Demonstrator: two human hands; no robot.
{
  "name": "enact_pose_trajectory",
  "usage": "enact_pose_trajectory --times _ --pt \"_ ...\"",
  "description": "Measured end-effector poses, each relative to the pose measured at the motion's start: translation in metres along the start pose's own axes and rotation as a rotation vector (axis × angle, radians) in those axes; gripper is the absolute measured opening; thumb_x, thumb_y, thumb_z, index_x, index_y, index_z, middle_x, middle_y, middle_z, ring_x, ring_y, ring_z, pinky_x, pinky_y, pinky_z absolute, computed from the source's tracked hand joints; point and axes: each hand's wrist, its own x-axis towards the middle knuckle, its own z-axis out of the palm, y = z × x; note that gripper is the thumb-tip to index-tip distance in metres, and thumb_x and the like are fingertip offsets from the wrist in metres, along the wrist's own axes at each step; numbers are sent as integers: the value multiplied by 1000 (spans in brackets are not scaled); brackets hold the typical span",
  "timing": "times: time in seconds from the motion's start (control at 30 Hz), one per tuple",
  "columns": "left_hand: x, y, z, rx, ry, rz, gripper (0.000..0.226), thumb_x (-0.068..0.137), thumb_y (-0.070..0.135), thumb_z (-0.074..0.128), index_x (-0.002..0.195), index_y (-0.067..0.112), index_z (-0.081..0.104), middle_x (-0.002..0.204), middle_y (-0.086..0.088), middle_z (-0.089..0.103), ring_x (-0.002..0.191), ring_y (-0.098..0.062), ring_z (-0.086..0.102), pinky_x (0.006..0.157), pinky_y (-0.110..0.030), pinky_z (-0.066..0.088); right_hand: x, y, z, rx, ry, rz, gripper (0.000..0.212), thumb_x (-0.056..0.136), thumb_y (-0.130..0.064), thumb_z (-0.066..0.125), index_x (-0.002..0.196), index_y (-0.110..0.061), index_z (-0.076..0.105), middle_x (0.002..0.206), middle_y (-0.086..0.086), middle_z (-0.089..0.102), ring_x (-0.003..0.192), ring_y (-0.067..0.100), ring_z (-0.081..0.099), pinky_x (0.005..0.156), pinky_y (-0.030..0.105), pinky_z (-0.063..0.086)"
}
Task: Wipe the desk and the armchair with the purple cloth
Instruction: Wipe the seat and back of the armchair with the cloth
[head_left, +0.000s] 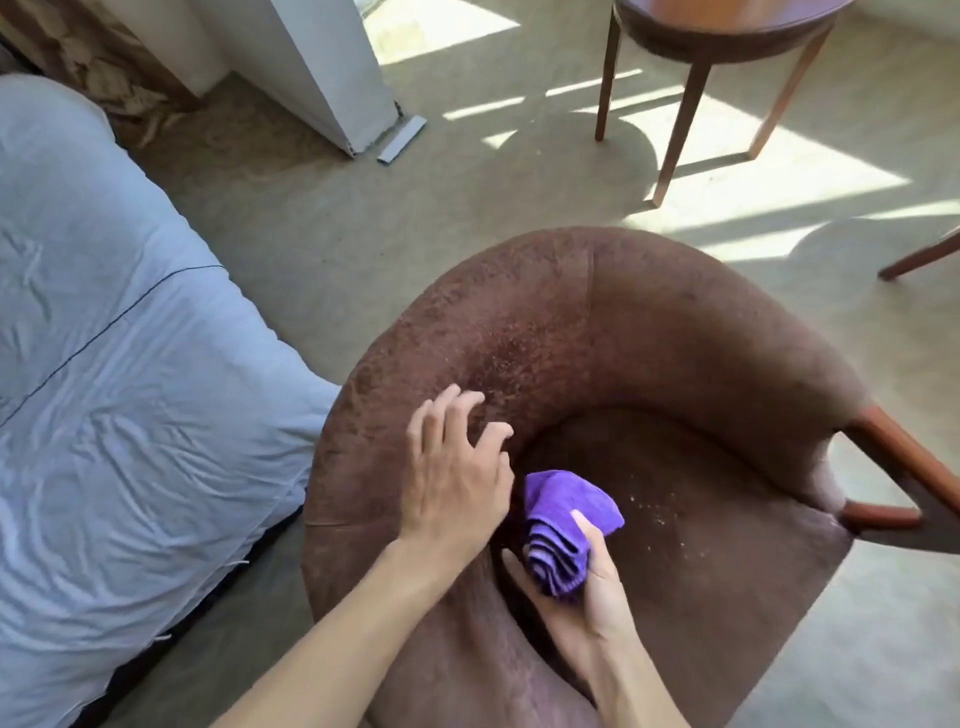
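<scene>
Wiping the armchair (649, 322) seemed the step in hand: the right grip (582, 587) curled round the bunched purple cloth (563, 525) over the seat, the left grip (457, 467) spread empty beside it, and the next move called for pressing cloth onto the speckled upholstery.

Matt, worn brown suede-like armchair (597, 332); plush purple cloth (563, 525); glossy wooden table (727, 31).

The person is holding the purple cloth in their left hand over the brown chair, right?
Not quite. The head view shows the purple cloth bunched in the right hand, not the left. The left hand holds nothing; its fingers are spread by the inner back of the armchair. The cloth is over the brown chair, as you said.
</scene>
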Motion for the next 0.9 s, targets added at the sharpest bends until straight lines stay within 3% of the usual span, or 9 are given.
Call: enact_pose_trajectory --times 0.1,0.17,0.23,0.3,0.43,0.53,0.67,0.8,0.9 --pt "18 -34 10 180 64 8 42 82 26 59 123 34 64 154 -13 34 149 -39 21 121 -61 9 30 0 7 -82 133 -103 37 84 -21 72 114 1 69 86 19 70 68 30 72 60 41 61" --pt "24 -53 15 269 10 -27 50 83 28 58 133 38 59 159 -12 24 151 -39 15 119 -65 7 49 -4 24 -160 134 -222 18 87 -22 71 100 -12 78 90 17 73 80 34 73 72 52 62" --pt "23 -64 20 320 -15 -41 54 86 28 56 138 41 53 163 -8 19 152 -37 16 119 -63 13 66 -12 52 -313 141 -387 31 80 -41 74 95 -14 77 97 9 77 96 31 73 92 55 57" --pt "24 -71 18 286 46 -33 49 89 26 52 136 41 53 162 -3 25 149 -34 25 112 -56 28 77 -21 88 -466 164 -535 45 77 -56 70 94 -14 71 100 6 76 97 22 71 94 45 54" --pt "33 -87 6 114 152 21 46 94 14 46 136 32 53 155 11 41 140 -22 42 88 -42 40 92 -16 137 -712 135 -647 21 91 -40 64 77 -27 57 99 15 63 89 25 61 88 43 49" --pt "32 -88 0 -110 184 -57 56 90 3 48 141 26 50 148 17 48 138 -14 44 92 -35 37 79 -11 124 -856 37 -652 22 87 -33 62 66 -36 57 84 8 58 73 14 54 74 35 45" --pt "38 -91 -5 -429 213 -202 50 93 3 44 136 27 54 136 17 62 133 -7 51 105 -34 40 71 -4 135 -873 121 -795 15 87 -35 62 74 -29 57 91 7 57 84 18 57 82 37 48" --pt "35 -101 -7 -785 170 -258 44 95 -3 41 127 19 60 129 14 67 133 -9 53 113 -34 39 65 -11 149 -1009 38 -880 15 82 -31 61 68 -27 55 86 -2 53 77 9 55 72 19 41" --pt "34 -105 -9 -900 133 -298 44 95 -2 40 124 25 60 126 15 69 133 -8 53 112 -26 37 60 -9 154 -986 88 -959 13 84 -28 63 72 -27 57 88 0 53 79 15 56 76 26 45"
